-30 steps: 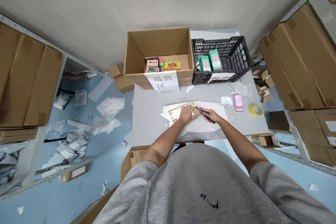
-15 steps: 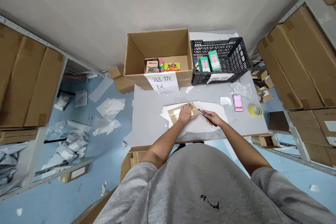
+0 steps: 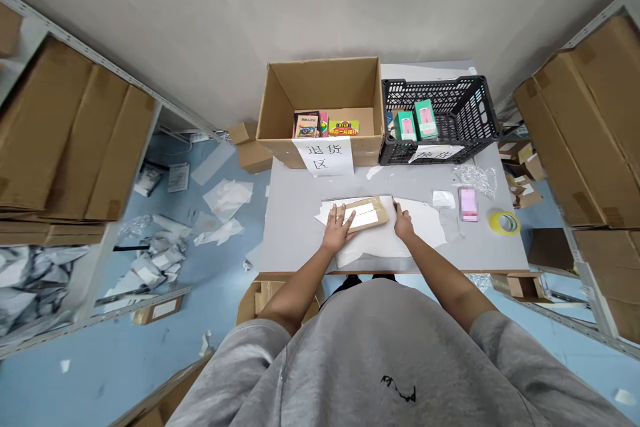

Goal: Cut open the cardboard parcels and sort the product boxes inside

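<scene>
A flat brown cardboard parcel (image 3: 370, 212) with a white label lies on white wrapping sheets (image 3: 423, 223) in the middle of the grey table (image 3: 290, 227). My left hand (image 3: 339, 228) rests flat on the parcel's left end, fingers spread. My right hand (image 3: 403, 221) is closed around a small red-and-black cutter (image 3: 395, 205), its tip at the parcel's right edge.
At the back stand an open cardboard box (image 3: 325, 80) with colourful packs and a paper sign, and a black crate (image 3: 450, 100) with green boxes. A pink pad (image 3: 469, 204), plastic wrap and a yellow tape roll (image 3: 505, 221) lie right. Shelves with cartons flank both sides; litter covers the floor.
My left hand slid from the parcel's middle to its left end, uncovering the label. My right hand with the cutter moved up to the parcel's right edge. The camera shifted slightly.
</scene>
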`<state>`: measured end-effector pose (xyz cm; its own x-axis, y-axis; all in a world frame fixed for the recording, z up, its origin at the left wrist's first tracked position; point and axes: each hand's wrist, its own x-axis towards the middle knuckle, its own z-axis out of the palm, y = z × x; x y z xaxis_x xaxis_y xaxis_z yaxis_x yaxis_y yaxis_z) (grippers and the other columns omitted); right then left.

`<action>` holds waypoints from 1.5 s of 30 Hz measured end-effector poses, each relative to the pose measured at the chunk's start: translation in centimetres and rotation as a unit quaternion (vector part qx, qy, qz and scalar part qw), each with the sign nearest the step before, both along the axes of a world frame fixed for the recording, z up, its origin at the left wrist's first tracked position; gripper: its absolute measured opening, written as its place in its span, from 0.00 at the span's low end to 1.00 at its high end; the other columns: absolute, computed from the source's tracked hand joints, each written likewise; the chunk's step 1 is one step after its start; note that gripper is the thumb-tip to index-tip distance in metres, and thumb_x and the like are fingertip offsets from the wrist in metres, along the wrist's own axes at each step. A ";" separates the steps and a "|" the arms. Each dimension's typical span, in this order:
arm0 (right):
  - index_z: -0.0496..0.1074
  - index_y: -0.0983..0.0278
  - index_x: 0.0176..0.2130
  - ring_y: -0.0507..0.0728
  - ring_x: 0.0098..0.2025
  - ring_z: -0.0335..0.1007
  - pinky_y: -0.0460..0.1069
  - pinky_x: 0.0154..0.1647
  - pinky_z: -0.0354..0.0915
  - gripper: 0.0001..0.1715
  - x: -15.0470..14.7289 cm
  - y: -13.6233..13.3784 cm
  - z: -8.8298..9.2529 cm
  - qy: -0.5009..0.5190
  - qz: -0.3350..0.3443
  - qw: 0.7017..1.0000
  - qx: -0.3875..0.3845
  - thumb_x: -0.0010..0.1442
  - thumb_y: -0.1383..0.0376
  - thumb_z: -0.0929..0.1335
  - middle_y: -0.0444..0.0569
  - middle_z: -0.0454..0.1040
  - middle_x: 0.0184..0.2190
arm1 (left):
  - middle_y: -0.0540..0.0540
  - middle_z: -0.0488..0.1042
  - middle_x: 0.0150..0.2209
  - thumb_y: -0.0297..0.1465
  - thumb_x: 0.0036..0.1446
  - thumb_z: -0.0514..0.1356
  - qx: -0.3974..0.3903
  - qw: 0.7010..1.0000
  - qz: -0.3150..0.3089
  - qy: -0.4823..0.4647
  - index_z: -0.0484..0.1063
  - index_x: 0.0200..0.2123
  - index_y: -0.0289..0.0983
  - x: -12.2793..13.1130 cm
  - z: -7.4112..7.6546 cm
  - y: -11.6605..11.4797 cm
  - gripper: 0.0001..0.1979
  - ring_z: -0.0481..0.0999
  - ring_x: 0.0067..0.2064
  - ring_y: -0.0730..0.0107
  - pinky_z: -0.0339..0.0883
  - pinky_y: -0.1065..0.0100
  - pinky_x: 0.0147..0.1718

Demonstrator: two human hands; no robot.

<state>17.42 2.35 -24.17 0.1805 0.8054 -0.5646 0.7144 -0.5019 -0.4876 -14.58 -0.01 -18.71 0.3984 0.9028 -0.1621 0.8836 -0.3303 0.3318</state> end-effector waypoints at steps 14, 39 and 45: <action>0.52 0.58 0.83 0.66 0.79 0.58 0.62 0.77 0.63 0.54 -1.5 0.2 4.2 0.117 0.138 0.970 0.162 0.64 0.66 0.68 0.58 0.55 0.81 | 0.39 0.52 0.83 0.48 0.70 0.67 -0.024 0.998 -0.015 -0.056 0.65 0.78 0.48 -1.5 0.2 3.3 0.38 0.43 0.84 0.35 0.50 0.34 0.77; 0.79 0.58 0.63 0.65 0.57 0.80 0.61 0.63 0.75 0.41 -2.6 3.2 5.4 0.228 0.018 0.961 0.157 0.57 0.45 0.80 0.53 0.82 0.59 | 0.37 0.85 0.49 0.62 0.61 0.67 -0.406 0.754 0.407 -0.317 0.76 0.50 0.39 -2.2 -1.7 10.9 0.33 0.85 0.50 0.52 0.80 0.61 0.39; 0.80 0.58 0.61 0.61 0.49 0.82 0.55 0.56 0.77 0.34 -4.7 7.9 4.8 0.170 -0.031 0.979 0.110 0.59 0.50 0.79 0.48 0.86 0.47 | 0.38 0.83 0.62 0.67 0.69 0.52 -0.408 0.738 0.398 -0.361 0.77 0.61 0.42 -3.1 -0.6 9.8 0.39 0.84 0.58 0.50 0.79 0.59 0.49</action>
<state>12.67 10.22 -19.39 0.0638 0.9078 -0.4146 0.4631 -0.3949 -0.7934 -17.71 9.76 -19.30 0.0430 0.6170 -0.7858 0.1847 0.7681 0.6132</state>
